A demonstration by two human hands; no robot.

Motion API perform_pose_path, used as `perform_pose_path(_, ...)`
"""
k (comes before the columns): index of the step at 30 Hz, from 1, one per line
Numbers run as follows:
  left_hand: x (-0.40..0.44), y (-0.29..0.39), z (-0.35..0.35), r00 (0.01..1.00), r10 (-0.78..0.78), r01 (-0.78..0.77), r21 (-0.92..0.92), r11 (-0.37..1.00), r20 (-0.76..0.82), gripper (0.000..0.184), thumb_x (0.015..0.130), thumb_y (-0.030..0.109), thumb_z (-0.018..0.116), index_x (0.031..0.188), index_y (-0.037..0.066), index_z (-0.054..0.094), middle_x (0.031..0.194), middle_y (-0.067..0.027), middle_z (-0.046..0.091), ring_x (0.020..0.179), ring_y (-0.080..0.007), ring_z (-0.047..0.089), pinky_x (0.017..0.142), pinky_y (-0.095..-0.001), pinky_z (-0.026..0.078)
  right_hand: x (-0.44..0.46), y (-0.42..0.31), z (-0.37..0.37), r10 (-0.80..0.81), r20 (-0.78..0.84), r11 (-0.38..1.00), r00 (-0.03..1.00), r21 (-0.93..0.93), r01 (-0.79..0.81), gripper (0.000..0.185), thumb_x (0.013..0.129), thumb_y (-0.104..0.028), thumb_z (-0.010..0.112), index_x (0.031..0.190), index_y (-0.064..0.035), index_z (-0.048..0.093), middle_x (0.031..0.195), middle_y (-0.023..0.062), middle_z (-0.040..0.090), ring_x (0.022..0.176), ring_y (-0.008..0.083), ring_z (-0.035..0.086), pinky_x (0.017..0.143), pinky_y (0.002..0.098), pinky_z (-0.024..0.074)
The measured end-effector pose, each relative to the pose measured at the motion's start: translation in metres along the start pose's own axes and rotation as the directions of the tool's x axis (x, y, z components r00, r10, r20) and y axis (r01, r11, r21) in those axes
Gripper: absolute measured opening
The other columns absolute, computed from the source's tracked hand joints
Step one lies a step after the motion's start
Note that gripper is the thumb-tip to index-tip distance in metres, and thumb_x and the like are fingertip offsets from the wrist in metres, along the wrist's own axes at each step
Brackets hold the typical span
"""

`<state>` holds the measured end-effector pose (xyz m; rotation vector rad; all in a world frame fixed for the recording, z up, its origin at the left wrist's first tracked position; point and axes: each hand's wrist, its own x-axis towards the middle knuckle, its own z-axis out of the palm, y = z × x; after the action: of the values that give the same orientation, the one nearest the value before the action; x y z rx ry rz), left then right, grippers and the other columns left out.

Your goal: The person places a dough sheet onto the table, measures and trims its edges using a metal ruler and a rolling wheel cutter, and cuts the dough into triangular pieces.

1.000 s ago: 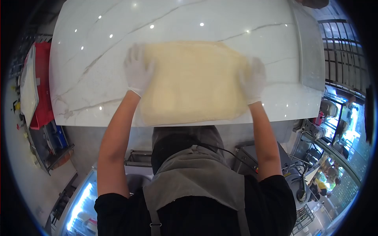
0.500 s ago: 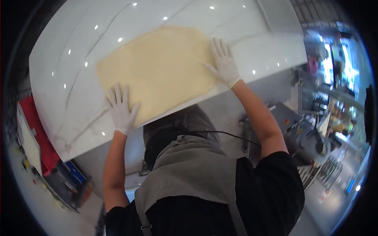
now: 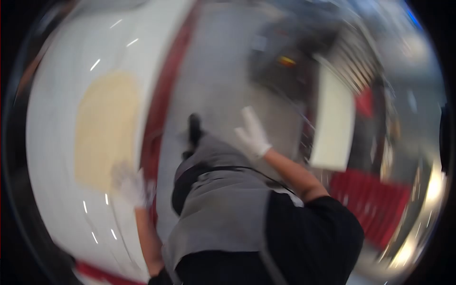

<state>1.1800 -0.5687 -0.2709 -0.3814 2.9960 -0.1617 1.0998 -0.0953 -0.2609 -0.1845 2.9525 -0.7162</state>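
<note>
Well, nearest is the person's grey apron (image 3: 221,213), worn over a black shirt (image 3: 316,232), with a dark cord (image 3: 232,168) across the waist. Everything is smeared by motion blur.

The left hand (image 3: 130,184), in a pale glove, is at the near corner of the yellowish dough sheet (image 3: 105,128); its fingers look spread, but I cannot tell whether they touch or grip the dough. The right hand (image 3: 254,135), gloved too, is well apart from the dough, above the grey floor (image 3: 218,71), its fingers open and its thumb held away, with nothing in it.

The dough lies flat on the white table (image 3: 52,128), to the person's left, close to the table's red-trimmed side. Its long axis points away from the person, roughly along that side, with the rounded end far and the straighter end by the left hand.

Beyond the right hand, a ribbed red thing (image 3: 370,204) sits beside a long, pale board (image 3: 332,118). Farther off is a dark, blurred clutter with a small yellow spot (image 3: 286,61).
</note>
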Motion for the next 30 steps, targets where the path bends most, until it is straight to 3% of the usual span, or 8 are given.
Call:
perform_pose_path(7,-0.005,0.011,0.011,0.999,-0.041,0.049,0.446,0.894,-0.027,0.073,0.104,0.058,0.034,0.161,0.014,0.025,0.167,-0.0100,0.024,0.150,-0.0339,0.031,0.108,-0.0630,0.034,-0.138,0.096,-0.006,0.664,-0.121,0.730,0.738,0.316,-0.606,0.060,0.096,-0.031,0.062,0.142,0.0037,0.047,0.148,0.0267,0.046,0.140,0.0399,0.042,0.117,0.0424,0.0344)
perform_pose_path(11,0.000,0.113,-0.048,0.879,0.365,-0.398,-0.053,0.916,-0.306,0.063,0.105,0.039,0.045,0.157,0.006,0.033,0.163,-0.0172,0.032,0.147,-0.0332,0.036,0.114,-0.0528,0.034,-0.187,0.144,-0.027,0.830,0.221,0.414,0.511,0.369,-0.832,0.047,0.096,-0.030,0.060,0.132,-0.0007,0.059,0.134,0.0233,0.060,0.128,0.0382,0.054,0.110,0.0418,0.0418)
perform_pose_path(15,0.031,0.222,-0.045,0.793,0.594,-0.409,-0.839,0.359,-0.132,0.043,0.100,0.003,0.052,0.142,-0.006,0.051,0.146,-0.0223,0.053,0.135,-0.0297,0.052,0.115,-0.0370,0.038,-0.177,0.208,0.026,0.793,-0.144,0.589,0.591,0.429,-0.685,0.040,0.094,-0.032,0.060,0.123,-0.0053,0.065,0.124,0.0216,0.065,0.114,0.0388,0.062,0.097,0.0442,0.0489)
perform_pose_path(19,0.049,0.341,-0.059,0.717,0.692,-0.258,-0.891,0.374,0.083,0.032,0.101,0.000,0.050,0.130,-0.007,0.062,0.125,-0.0183,0.068,0.117,-0.0247,0.065,0.105,-0.0358,0.048,-0.223,0.245,0.007,0.869,-0.153,0.439,0.472,0.680,-0.588,0.037,0.089,-0.034,0.065,0.111,-0.0042,0.067,0.111,0.0215,0.068,0.105,0.0410,0.063,0.088,0.0485,0.0508)
perform_pose_path(22,0.087,0.429,-0.070,0.664,0.747,-0.329,-0.907,0.262,-0.025,0.026,0.103,0.003,0.052,0.121,-0.006,0.068,0.104,-0.0133,0.074,0.095,-0.0191,0.070,0.088,-0.0317,0.056,-0.255,0.242,-0.025,0.984,0.178,-0.087,0.022,0.577,-0.812,0.048,0.089,-0.040,0.067,0.118,-0.0021,0.063,0.116,0.0232,0.066,0.106,0.0380,0.064,0.091,0.0450,0.0504)
perform_pose_path(24,0.101,0.489,-0.092,0.627,0.779,-0.338,-0.894,0.293,0.018,0.025,0.103,0.005,0.052,0.120,-0.004,0.068,0.099,-0.0116,0.073,0.088,-0.0166,0.068,0.081,-0.0296,0.056,-0.292,0.251,-0.018,0.979,-0.157,-0.063,-0.131,0.375,-0.925,0.056,0.086,-0.047,0.069,0.117,-0.0005,0.062,0.111,0.0221,0.066,0.106,0.0381,0.063,0.093,0.0464,0.0483)
perform_pose_path(28,0.158,0.560,-0.098,0.502,0.848,-0.243,-0.914,0.325,0.168,0.024,0.104,0.008,0.054,0.121,-0.001,0.069,0.085,-0.0059,0.070,0.073,-0.0108,0.062,0.066,-0.0231,0.052,-0.330,0.279,-0.002,0.818,-0.546,-0.114,-0.180,0.153,-0.982,0.053,0.087,-0.047,0.069,0.113,-0.0015,0.062,0.104,0.0178,0.065,0.100,0.0373,0.062,0.088,0.0492,0.0477)
perform_pose_path(30,0.175,0.595,-0.108,0.396,0.901,-0.291,-0.905,0.309,0.180,0.024,0.104,0.008,0.054,0.121,0.000,0.069,0.083,-0.0052,0.069,0.072,-0.0107,0.061,0.066,-0.0230,0.052,-0.336,0.290,0.038,0.909,-0.401,0.070,0.117,-0.130,-0.989,0.046,0.086,-0.031,0.069,0.121,-0.0013,0.063,0.108,0.0140,0.062,0.107,0.0347,0.059,0.091,0.0498,0.0473)
